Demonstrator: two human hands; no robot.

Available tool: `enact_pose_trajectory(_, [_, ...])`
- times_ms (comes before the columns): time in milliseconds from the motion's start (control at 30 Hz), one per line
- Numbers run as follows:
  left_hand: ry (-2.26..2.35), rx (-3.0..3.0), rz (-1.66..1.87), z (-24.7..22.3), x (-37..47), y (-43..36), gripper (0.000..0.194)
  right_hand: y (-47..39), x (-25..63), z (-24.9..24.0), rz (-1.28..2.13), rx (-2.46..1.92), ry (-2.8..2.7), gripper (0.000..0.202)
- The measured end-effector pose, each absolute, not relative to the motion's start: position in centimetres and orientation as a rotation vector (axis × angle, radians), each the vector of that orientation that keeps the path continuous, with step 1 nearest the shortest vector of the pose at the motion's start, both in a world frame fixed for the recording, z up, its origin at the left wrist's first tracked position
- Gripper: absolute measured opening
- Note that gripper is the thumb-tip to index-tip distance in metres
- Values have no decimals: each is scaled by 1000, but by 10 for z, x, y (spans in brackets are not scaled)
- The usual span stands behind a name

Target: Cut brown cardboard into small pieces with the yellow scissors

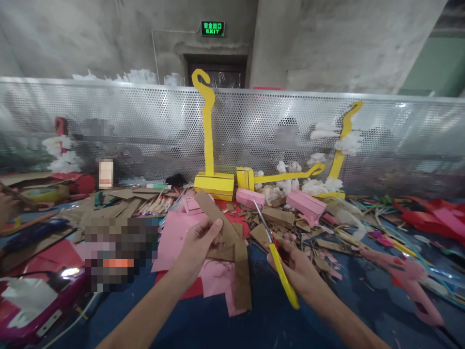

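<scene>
My left hand [198,242] grips a brown cardboard strip [214,212] between thumb and fingers, its upper end tilted to the left. Another cardboard strip [242,276] hangs or lies just right of that hand; whether it is joined to the held one I cannot tell. In my right hand [294,264] is a pair of scissors [274,249] with yellow handles, blades pointing up and left, apart from the cardboard. Pink paper [178,235] lies under and beside my left hand. Beyond the scissors are small pink boxes [307,206] and cardboard scraps [278,216].
Yellow hook-topped stands [208,131] rise along a perforated metal panel [145,126]. To the right lie a pink glue gun [407,276] and red material [428,223]. A purple box with tissues [29,305] sits at the lower left on the blue table [163,320]. Someone else's hand [10,208] shows at far left.
</scene>
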State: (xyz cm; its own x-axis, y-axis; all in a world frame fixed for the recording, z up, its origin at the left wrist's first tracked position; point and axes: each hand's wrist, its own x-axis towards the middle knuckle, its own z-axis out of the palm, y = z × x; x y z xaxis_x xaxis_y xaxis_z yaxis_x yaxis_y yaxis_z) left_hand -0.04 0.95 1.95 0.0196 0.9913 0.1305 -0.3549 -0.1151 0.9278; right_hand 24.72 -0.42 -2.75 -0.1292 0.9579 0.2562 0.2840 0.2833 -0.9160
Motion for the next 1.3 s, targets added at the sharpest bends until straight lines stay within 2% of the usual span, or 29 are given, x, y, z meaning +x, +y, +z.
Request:
enact_pose_trajectory(300, [834, 1165, 1275, 25, 2, 3, 50, -27, 236, -18, 1257, -1057, -1584, 52])
enact_pose_trajectory(567, [921, 1211, 1258, 25, -1, 4, 39, -30, 229, -16, 1342, -1057, -1505, 58])
enact_pose_trajectory(667, [946, 1205, 1320, 24, -2, 6, 36, -31, 229, -14, 1240, -1088, -1561, 56])
enact_pose_trajectory(733, [899, 1176, 1350, 23, -3, 7, 35, -34, 230, -9, 1110, -1131, -1685, 49])
enact_pose_trajectory(833, [788, 1144, 1345, 23, -3, 7, 33, -37, 233, 0, 722, -1249, -1919, 30])
enact_pose_trajectory(900, [732, 1132, 1329, 24, -2, 6, 34, -36, 236, 3, 443, -1302, -2001, 26])
enact_pose_trajectory(1000, [691, 1114, 1292, 27, -1, 3, 34, -34, 239, 2, 270, -1323, -2017, 33])
enact_pose_trajectory(1300, [598, 1209, 1252, 20, -1, 2, 26, -41, 236, -2, 206, -1374, -2053, 65])
